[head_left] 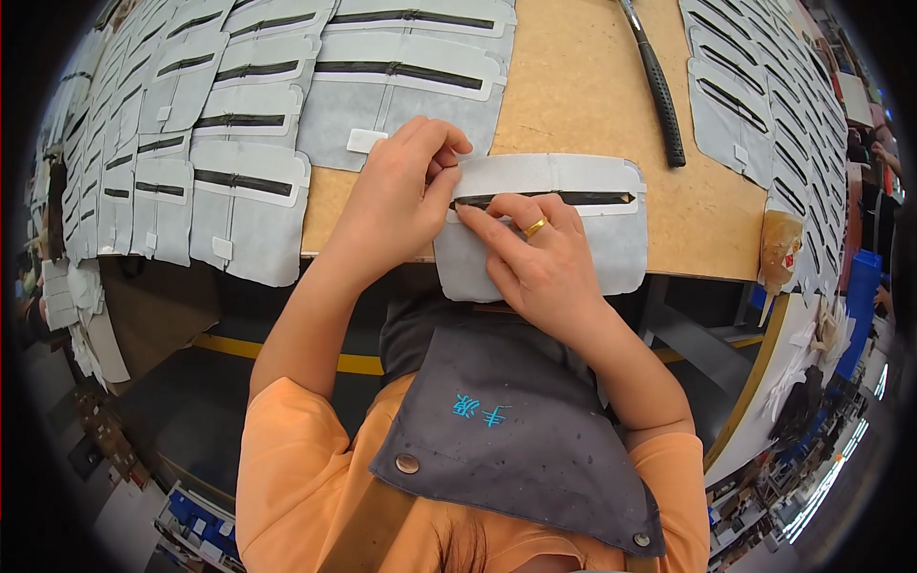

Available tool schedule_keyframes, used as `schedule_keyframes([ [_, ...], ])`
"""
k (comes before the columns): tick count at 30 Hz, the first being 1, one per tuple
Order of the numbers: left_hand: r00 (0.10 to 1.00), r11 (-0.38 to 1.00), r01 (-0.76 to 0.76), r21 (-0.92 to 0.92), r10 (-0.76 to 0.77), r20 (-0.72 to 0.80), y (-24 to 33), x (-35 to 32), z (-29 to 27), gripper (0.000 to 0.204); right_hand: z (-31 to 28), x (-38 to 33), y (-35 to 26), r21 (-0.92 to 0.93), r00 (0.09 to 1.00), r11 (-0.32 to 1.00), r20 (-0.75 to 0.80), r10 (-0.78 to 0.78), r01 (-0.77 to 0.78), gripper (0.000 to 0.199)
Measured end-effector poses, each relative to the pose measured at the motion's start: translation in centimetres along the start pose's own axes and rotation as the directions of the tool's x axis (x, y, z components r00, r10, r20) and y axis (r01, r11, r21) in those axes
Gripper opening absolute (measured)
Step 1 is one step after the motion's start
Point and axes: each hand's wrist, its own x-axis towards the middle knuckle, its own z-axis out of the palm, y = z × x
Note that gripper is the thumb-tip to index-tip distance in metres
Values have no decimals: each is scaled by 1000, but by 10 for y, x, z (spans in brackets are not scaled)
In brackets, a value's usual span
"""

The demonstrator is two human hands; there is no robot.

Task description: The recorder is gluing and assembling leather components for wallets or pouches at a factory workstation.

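A grey fabric panel (611,234) with a white band and a long dark slot lies at the near edge of the wooden table (583,86), hanging partly over it. My left hand (401,191) pinches the left end of the white band between thumb and fingers. My right hand (535,263), with a gold ring on one finger, presses its fingertips on the panel just below the slot's left end. Both hands touch the same panel.
Several similar grey panels (239,181) with dark slots lie overlapped on the left and far side. More panels (735,115) are stacked at the right. A black-handled tool (659,95) lies on the table behind the panel. A glue-stained container (778,244) sits at the right edge.
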Motion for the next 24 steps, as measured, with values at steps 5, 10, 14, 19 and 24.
schedule_keyframes([
  [5,996,995,81,-56,-79,32,4,3,-2,19,-2,5,-2,8,998,999,32,47,-47,46],
  [10,996,997,62,48,-64,60,5,6,-4,18,-7,10,0,-96,997,995,76,-29,37,47],
  [14,993,993,103,58,-106,57,10,8,-5,18,-7,13,3,-170,989,981,124,-78,98,51],
  [19,990,986,-28,167,50,-128,4,1,2,19,-12,10,26,-13,994,998,-90,-62,61,40],
  [24,939,899,-341,275,338,58,36,-26,52,26,-50,21,67,-166,995,985,-97,32,-48,24],
])
